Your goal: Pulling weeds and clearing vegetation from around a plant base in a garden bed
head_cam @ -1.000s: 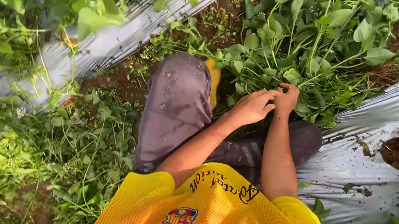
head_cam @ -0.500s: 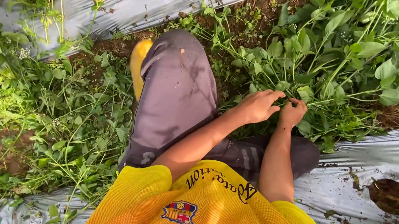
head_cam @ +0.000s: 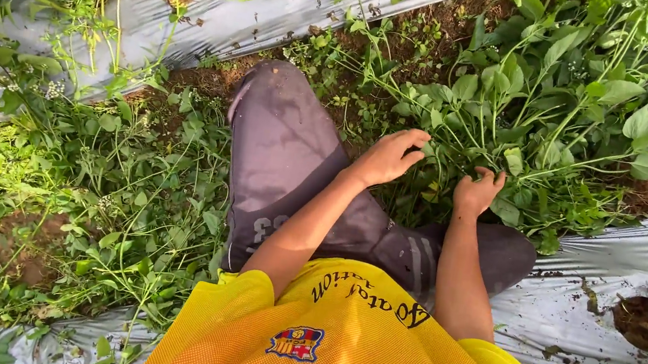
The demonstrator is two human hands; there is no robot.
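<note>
Grip: left hand and right hand loosely curled among weeds.

A farm field: silver plastic mulch sheeting, soil, leafy weeds.

We see soft, even daylight with no hard-edged shadows; only faint shade gathers under the broad-leaved green weed clump at one o'clock. The silvery plastic mulch sheet at eleven o'clock returns a pale sheen, brightest along its creases, and the same sheet at four o'clock shows duller grey reflections. The bright yellow mesh jersey at six o'clock is strongly saturated yet keeps its weave texture. The left hand and right hand appear sharp, without motion blur. Leaves at the twelve o'clock edge look slightly soft and enlarged, and we note mild wide-angle stretching toward the corners.
</note>
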